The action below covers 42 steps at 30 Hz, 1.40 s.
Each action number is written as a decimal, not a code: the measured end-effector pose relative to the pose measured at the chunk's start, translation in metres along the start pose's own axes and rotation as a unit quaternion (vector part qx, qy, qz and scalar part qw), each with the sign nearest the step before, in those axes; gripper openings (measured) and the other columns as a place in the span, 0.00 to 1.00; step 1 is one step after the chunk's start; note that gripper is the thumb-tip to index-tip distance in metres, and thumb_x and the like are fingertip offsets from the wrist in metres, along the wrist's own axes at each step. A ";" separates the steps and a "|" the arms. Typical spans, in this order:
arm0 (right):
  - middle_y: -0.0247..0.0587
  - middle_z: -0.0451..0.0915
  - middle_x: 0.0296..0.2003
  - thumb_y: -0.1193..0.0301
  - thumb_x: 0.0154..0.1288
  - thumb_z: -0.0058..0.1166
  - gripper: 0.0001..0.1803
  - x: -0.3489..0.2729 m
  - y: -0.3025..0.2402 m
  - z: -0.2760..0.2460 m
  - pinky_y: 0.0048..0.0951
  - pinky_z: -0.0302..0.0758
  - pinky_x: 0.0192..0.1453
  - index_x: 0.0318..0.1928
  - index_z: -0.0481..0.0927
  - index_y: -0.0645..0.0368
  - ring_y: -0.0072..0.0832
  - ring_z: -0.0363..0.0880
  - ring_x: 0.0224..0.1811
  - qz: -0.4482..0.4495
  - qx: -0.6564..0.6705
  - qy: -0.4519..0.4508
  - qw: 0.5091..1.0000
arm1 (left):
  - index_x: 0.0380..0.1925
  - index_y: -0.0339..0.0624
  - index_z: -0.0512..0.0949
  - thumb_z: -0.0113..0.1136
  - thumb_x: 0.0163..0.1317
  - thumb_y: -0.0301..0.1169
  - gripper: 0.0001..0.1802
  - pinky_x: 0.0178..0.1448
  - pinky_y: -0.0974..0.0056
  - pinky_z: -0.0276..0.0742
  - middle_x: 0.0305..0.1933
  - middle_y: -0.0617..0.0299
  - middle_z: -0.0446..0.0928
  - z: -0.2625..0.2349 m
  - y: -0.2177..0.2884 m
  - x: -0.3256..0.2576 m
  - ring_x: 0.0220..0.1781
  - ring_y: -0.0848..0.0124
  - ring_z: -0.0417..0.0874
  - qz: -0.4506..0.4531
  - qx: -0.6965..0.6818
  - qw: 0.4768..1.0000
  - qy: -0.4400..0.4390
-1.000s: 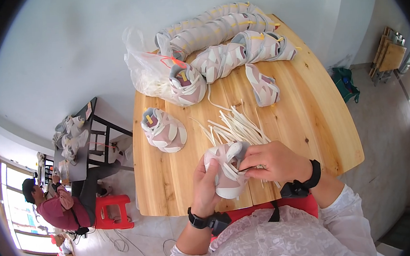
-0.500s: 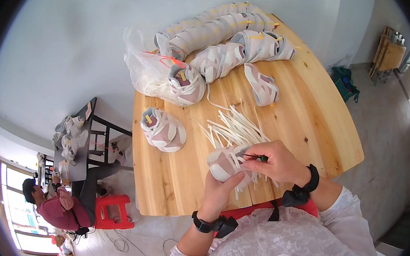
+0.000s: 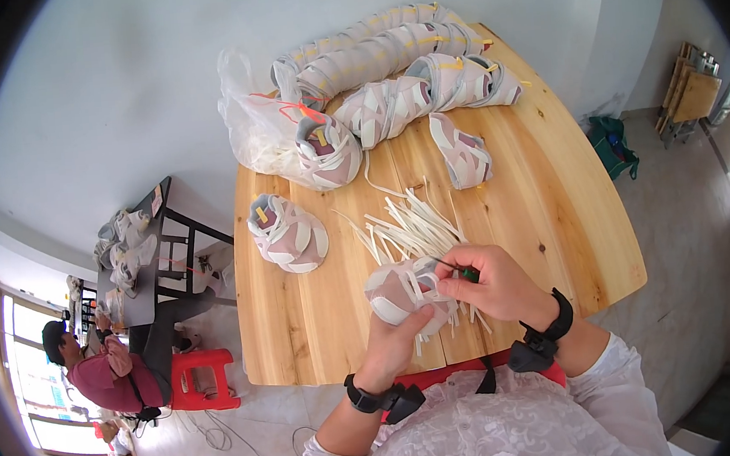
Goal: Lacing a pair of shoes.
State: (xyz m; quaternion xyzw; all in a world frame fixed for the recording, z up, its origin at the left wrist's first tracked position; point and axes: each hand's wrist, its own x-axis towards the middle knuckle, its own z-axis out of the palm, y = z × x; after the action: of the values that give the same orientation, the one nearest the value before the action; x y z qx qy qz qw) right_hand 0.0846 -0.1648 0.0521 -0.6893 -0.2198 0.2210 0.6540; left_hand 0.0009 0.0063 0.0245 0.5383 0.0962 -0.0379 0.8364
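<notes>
1. I have the left hand (image 3: 393, 339) wrapped around a pale pink and white shoe upper (image 3: 396, 291), near the front edge of the wooden table (image 3: 545, 222). Its thumb presses on the side of the upper; its other fingers are mostly hidden from me.
2. My right hand (image 3: 488, 283) keeps a narrow grip: thumb and fingers pinch a slim tool (image 3: 470, 274) with a green handle, its thin dark shaft reaching toward the upper's lacing area. I cannot tell whether its tip goes through an eyelet.
3. Just beyond the held upper I see a pile of white laces (image 3: 416, 224); some strips show beneath it too. Whether the upper touches the table, I cannot tell.
4. Off to the left stands a laced upper (image 3: 288, 236); another upper (image 3: 462, 153) lies farther back, right of the pile.
5. At the back, a clear plastic bag (image 3: 253, 138) sits beside nested rows of uppers (image 3: 394, 52).
6. Away to my left, a co-worker (image 3: 111, 376) sits on a red stool (image 3: 204, 379) at a dark table (image 3: 141, 306).
</notes>
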 end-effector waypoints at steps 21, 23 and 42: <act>0.46 0.77 0.28 0.73 0.59 0.57 0.08 -0.011 0.008 0.032 0.34 0.72 0.34 0.36 0.74 0.63 0.42 0.76 0.29 -0.092 -0.128 0.125 0.980 | 0.54 0.36 0.69 0.56 0.59 0.18 0.21 0.56 0.63 0.74 0.51 0.59 0.75 0.005 -0.008 -0.002 0.53 0.70 0.77 0.008 -0.066 0.997 0.034; 0.46 0.77 0.28 0.74 0.59 0.57 0.07 -0.013 0.010 0.036 0.35 0.72 0.34 0.36 0.74 0.62 0.42 0.77 0.30 -0.111 -0.151 0.159 0.969 | 0.53 0.36 0.70 0.57 0.58 0.18 0.20 0.55 0.63 0.75 0.50 0.59 0.76 0.005 -0.008 -0.003 0.52 0.70 0.78 0.019 -0.054 0.998 0.029; 0.44 0.75 0.29 0.77 0.57 0.58 0.07 -0.014 0.013 0.043 0.35 0.72 0.32 0.33 0.72 0.61 0.42 0.76 0.30 -0.202 -0.219 0.177 0.938 | 0.49 0.34 0.73 0.57 0.57 0.18 0.17 0.52 0.64 0.76 0.47 0.59 0.77 0.017 -0.002 -0.008 0.48 0.70 0.79 0.008 -0.062 0.993 0.101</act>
State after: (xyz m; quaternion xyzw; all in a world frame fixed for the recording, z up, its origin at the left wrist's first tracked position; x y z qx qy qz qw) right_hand 0.0487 -0.1392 0.0369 -0.7848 -0.2783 -0.0950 0.5456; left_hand -0.0051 -0.0101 0.0307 0.4870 0.1775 0.0294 0.8547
